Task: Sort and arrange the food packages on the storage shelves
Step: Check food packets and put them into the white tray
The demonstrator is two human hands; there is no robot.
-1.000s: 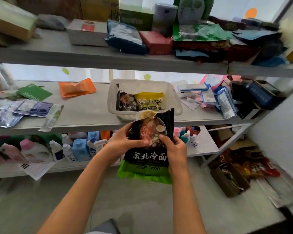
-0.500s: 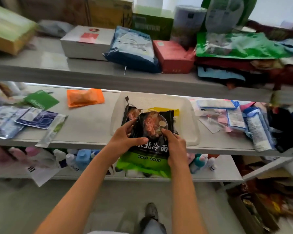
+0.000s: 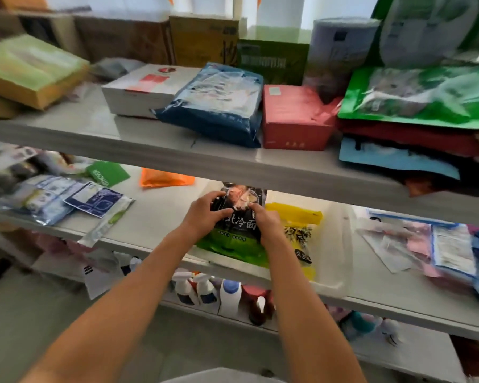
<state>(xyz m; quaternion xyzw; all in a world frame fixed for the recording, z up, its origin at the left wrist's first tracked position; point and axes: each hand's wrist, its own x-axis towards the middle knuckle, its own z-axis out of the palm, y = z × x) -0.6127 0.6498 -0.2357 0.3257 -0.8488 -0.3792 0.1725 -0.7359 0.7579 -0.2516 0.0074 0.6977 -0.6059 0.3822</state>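
Both hands have carried the black noodle packet point(image 3: 239, 217) up from in front of the shelf and into the white basket point(image 3: 335, 261) on the middle shelf point(image 3: 161, 214), at frame centre. The left hand point(image 3: 205, 212) and right hand point(image 3: 266, 223) are each clamped on the packet's upper edges. It now lies against the yellow packet point(image 3: 299, 228), its top under the upper shelf point(image 3: 233, 161).

Noodle package point(image 3: 239, 230): black with green base; adjacent pouch point(image 3: 299, 230): yellow; basket point(image 3: 335, 261): white; upper-shelf box point(image 3: 293, 120): red.
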